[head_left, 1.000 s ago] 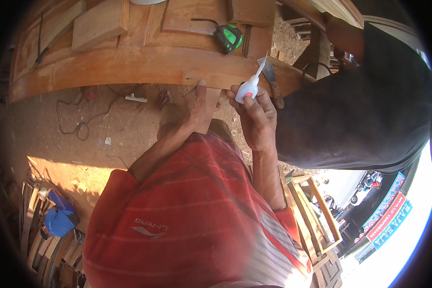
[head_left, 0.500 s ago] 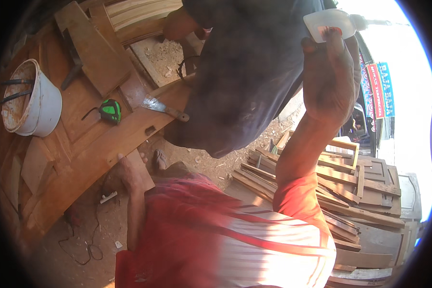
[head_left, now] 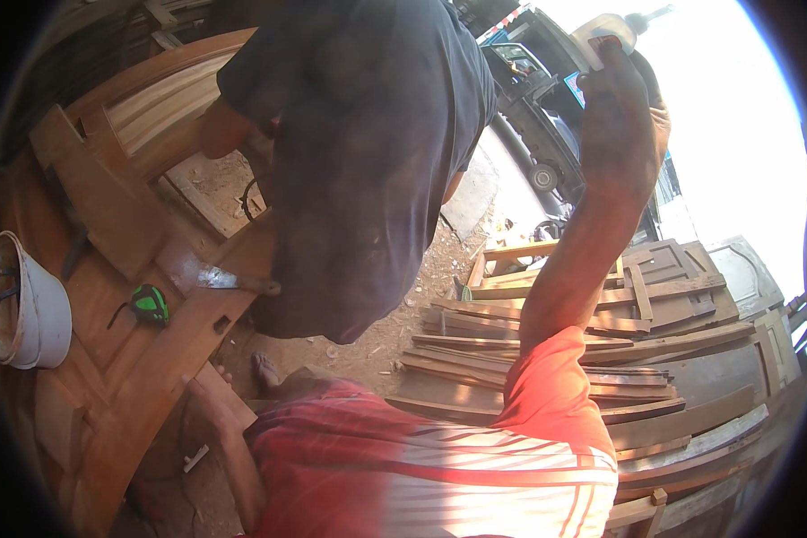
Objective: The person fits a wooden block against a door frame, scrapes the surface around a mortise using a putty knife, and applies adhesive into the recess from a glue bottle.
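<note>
High on the right, my right hand [head_left: 620, 134] grips a whitish plastic squeeze bottle [head_left: 606, 32] with a narrow nozzle, held up against the bright sky. At lower left my left hand [head_left: 211, 401] is closed around a small flat wooden board [head_left: 228, 394], at the edge of a brown wooden door panel [head_left: 143, 412]. A slot is cut in that edge. Lying on the panel are a putty knife [head_left: 233, 280] with a wooden handle and a green and black tape measure [head_left: 150, 305].
A white bucket [head_left: 43, 314] with dark handles sticking out stands on the left. Planks [head_left: 99, 193] lie across the panel. A person in dark clothing [head_left: 359, 170] stands close ahead. Stacked timber and doors [head_left: 681, 354] fill the right; a parked vehicle [head_left: 538, 134] is beyond.
The view has swung right, so the panel, bucket and person sit further left, and a vehicle has come into sight. Both hands keep their holds; the bottle stays raised.
</note>
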Tool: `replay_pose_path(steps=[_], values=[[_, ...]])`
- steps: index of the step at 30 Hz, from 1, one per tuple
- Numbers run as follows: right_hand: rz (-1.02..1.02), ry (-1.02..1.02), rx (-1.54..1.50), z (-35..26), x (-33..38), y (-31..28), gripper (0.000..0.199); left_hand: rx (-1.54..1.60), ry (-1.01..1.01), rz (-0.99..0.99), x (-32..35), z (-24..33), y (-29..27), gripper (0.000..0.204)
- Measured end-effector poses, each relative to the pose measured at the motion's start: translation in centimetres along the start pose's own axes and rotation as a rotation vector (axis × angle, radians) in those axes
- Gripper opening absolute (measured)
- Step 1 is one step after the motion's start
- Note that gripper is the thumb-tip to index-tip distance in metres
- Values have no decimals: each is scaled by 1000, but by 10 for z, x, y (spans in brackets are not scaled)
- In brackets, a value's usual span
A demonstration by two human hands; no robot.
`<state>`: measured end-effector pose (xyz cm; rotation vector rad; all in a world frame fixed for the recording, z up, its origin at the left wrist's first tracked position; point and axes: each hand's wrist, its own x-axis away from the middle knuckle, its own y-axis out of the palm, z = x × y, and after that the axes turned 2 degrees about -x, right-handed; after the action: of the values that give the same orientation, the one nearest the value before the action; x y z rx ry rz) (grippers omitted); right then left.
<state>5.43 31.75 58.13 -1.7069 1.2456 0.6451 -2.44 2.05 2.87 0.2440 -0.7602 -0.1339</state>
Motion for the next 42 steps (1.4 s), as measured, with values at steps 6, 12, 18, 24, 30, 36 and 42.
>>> replay_pose_path(steps=[6, 12, 18, 24, 30, 36, 42], values=[[-124, -92, -58, 17, -18, -35, 26, -43, 81, 5, 14, 16, 4, 72], [-145, -20, -84, -1, -11, -27, 23, 43, -54, 123, 9, 39, 10, 65], [-224, -29, -66, 21, 10, -12, 32, 60, 47, 65, 22, 19, 1, 65], [-646, 163, -110, 10, 151, 45, 32, 88, -101, 32, 4, 15, 17, 65], [-1106, 569, -256, 25, 286, 131, 26, -20, 6, 104, 15, 24, 11, 53], [-1050, 467, -255, 28, 348, 164, 26, -285, 162, 59, 31, 42, 4, 53], [-1061, 147, -140, 16, 356, 182, 18, 51, 0, 55, 24, 34, 8, 55]])
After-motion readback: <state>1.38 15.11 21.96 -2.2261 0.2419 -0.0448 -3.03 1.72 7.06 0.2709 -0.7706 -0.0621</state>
